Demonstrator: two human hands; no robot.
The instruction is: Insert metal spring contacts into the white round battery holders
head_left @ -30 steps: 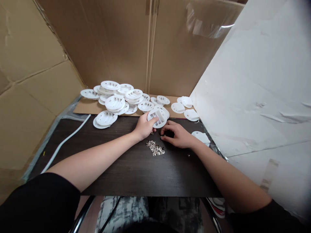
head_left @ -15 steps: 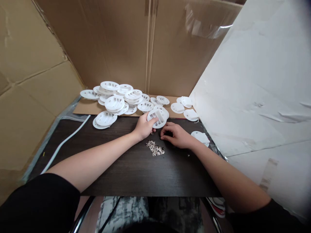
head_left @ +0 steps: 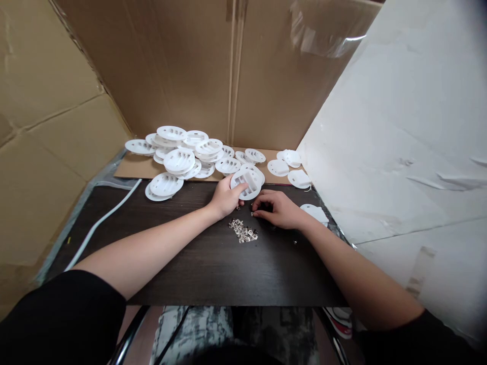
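Note:
My left hand (head_left: 225, 198) is closed on a round white plastic battery holder (head_left: 243, 177), its thumb lying across the slotted face. The holder is tilted toward me above the dark table. Just right of it, my right hand (head_left: 277, 209) is curled low over the tabletop, thumb and forefinger close together. A tiny shiny metal battery contact shows at those fingertips. Between and below the hands lies a small heap of metal battery contacts (head_left: 243, 232). A few loose bits lie near the fingers, too small to make out.
Many white holders (head_left: 179, 161) are piled on a cardboard sheet (head_left: 125, 167) at the back left. Several more (head_left: 299, 179) lie at the right. A white cable (head_left: 102, 219) runs along the left. Cardboard (head_left: 182, 71) and a white panel (head_left: 403, 116) wall in the table.
My right hand's thumb and forefinger have shifted slightly, and a small metal bit now shows at their tips. The left hand keeps the holder in nearly the same place.

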